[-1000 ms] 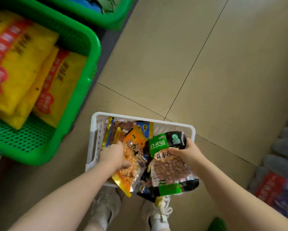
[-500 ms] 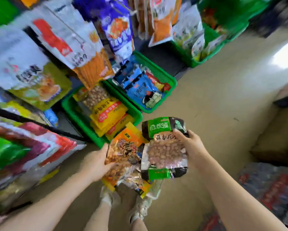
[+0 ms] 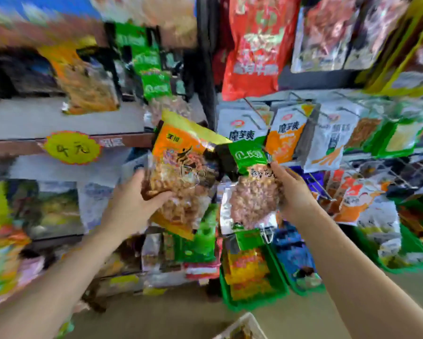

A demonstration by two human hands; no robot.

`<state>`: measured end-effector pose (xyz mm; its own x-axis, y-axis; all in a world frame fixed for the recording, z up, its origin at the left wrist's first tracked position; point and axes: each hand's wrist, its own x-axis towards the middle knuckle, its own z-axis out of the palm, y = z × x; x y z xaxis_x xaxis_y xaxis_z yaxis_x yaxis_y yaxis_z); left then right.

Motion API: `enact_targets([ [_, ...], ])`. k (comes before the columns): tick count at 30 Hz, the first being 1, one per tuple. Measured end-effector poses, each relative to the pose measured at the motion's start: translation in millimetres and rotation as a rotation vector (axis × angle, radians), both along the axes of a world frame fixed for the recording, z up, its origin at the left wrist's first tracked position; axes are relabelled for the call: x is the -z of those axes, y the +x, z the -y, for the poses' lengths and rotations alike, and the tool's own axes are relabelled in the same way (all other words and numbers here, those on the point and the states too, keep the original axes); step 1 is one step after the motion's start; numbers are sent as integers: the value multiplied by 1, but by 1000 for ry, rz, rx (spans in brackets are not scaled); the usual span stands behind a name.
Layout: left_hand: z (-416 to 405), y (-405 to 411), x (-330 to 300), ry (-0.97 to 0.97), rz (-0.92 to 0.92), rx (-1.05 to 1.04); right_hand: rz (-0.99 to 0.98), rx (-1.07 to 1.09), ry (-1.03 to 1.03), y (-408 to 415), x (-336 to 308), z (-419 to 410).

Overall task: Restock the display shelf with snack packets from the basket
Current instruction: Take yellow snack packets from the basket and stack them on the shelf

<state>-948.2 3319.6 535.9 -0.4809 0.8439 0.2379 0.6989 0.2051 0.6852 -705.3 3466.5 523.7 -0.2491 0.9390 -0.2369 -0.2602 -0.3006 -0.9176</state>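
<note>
My left hand (image 3: pixel 132 206) grips an orange snack packet (image 3: pixel 181 167) by its left edge, held up in front of the display shelf (image 3: pixel 66 118). My right hand (image 3: pixel 293 192) grips a green-topped peanut packet (image 3: pixel 252 187) by its right edge, beside the orange one. Both packets hang at mid-height before the shelf's dark upright post (image 3: pixel 205 69). A corner of the white basket (image 3: pixel 244 321) shows at the bottom edge, on the floor. The picture is blurred.
A grey shelf board carries orange and green packets (image 3: pixel 154 67) at upper left, with a yellow price tag (image 3: pixel 72 148) on its edge. Wire racks (image 3: pixel 291 133) of packets hang to the right. Green crates (image 3: pixel 252 277) of snacks stand on the floor below.
My view has swung up from the floor and basket to the shelves. Both hands have lifted their packets out of the basket to shelf height.
</note>
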Motion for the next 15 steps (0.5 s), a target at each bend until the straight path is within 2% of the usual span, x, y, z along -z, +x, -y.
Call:
enact_targets([
  [3, 4, -68, -32, 108, 119, -73, 36, -52, 94, -74, -41, -7],
  [8, -7, -177, -74, 275, 131, -160, 60, -71, 196, -190, -95, -18],
  [10, -23, -216, -93, 382, 234, -144, 27, -55, 242, -228, -112, -28],
  [12, -49, -260, -100, 369, 283, -131, 7, -32, 287, -260, -125, -40],
  [15, -91, -310, -77, 217, 270, -98, 11, 90, 373, -285, -133, -58],
])
